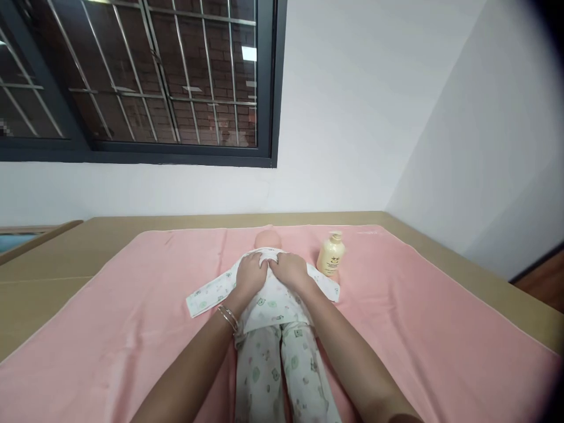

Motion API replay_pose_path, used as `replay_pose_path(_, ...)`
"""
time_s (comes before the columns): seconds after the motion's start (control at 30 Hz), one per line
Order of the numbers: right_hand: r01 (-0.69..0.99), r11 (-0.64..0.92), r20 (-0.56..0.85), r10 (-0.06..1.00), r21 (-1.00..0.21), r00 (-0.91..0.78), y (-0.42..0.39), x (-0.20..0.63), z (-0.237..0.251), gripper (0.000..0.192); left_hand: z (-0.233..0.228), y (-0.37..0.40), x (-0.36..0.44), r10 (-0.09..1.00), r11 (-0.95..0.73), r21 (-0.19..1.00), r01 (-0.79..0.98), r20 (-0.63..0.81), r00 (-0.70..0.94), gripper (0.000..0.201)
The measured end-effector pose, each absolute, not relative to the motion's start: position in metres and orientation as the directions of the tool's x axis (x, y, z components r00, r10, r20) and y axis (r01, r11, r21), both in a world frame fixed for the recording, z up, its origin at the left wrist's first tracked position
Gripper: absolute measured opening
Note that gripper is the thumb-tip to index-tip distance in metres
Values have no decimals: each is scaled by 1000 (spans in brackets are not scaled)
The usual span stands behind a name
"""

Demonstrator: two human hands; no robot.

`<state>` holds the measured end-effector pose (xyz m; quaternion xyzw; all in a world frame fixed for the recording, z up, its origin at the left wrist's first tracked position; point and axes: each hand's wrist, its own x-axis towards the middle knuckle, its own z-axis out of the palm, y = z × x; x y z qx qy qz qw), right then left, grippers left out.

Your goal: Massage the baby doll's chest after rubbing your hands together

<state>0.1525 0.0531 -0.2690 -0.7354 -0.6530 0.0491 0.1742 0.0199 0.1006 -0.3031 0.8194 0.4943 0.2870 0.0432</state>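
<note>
Both hands lie flat and spread on the chest of a baby doll lying face up mid-tabletop on a pink towel: left hand, right hand. Even, light palm pressure seems best. A lotion bottle stands just beside the doll, toward the far right corner.

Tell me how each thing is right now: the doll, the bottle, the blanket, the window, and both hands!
Baby doll: lying on its back, dressed in printed pyjamas, sleeves spread out.
Lotion bottle: standing upright beside the doll, pump top on.
Pink blanket: spread flat over the table.
Window: shut, bars across it.
Left hand: palm down on the doll's chest, fingers curled into the cloth.
Right hand: palm down on the chest, touching the left hand.
</note>
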Motion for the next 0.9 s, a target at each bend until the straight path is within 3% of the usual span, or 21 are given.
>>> replay_pose_path(0.23, 945, -20, 190, 978, -328, 86, 65, 163, -289, 51, -302, 88, 29, 796, -513, 258, 819, 500, 341, 28)
replay_pose_path(0.47, 967, 10, 200, 979, -256, 43, 55, 161, -283, 44, -304, 92, 30, 829, -461, 337, 821, 493, 263, 31)
replay_pose_path(0.63, 983, -14, 190, 981, -182, 49, 41, 150, -271, 41, -306, 97, 29, 841, -451, 328, 830, 466, 274, 38)
replay_pose_path(0.9, 974, 17, 182, 983, -228, 25, 48, 159, -277, 44, -307, 87, 28, 777, -536, 279, 797, 534, 335, 30)
